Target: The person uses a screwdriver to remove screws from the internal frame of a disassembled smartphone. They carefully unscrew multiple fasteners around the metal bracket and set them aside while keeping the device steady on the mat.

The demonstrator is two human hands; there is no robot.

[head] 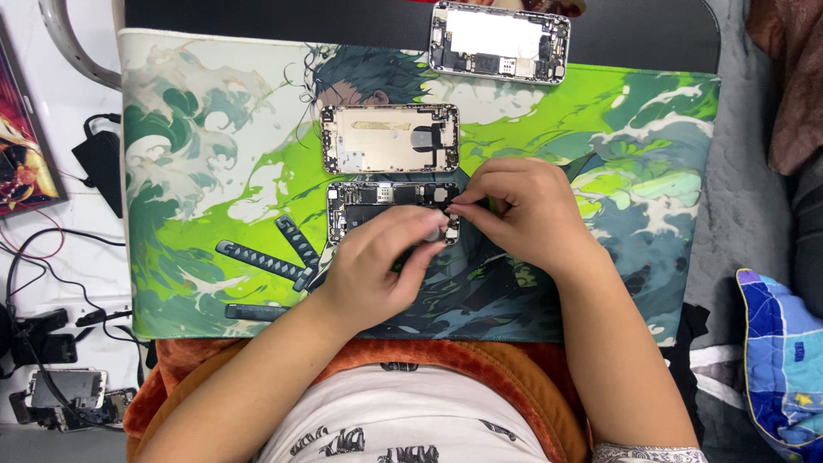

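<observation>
Spread across the desk is a green printed mat [214,197] with wave patterns, and three opened phones lie on it in a column. The top phone [500,41] sits at the far edge, half off the mat; the middle shell [390,138] lies bare below it; the near phone [369,208] rests just under that, its inner boards exposed. Both hands meet over the near phone's right end. The left hand [377,270] has its fingers drawn together, seemingly pinching something small, though what it grips I cannot make out. The right hand [523,210] also closes narrowly, fingertips touching the phone's edge, and whether it holds a part I cannot tell. That near phone looks light, stiff and thin, but its open insides seem fragile, with small connectors likely to bend; I would judge the metal rim the safe place to hold it, not the boards. Off the mat to the left lie a black charger [101,163], tangled cables [34,283] and more phone scrap [64,396] on the white surface.
</observation>
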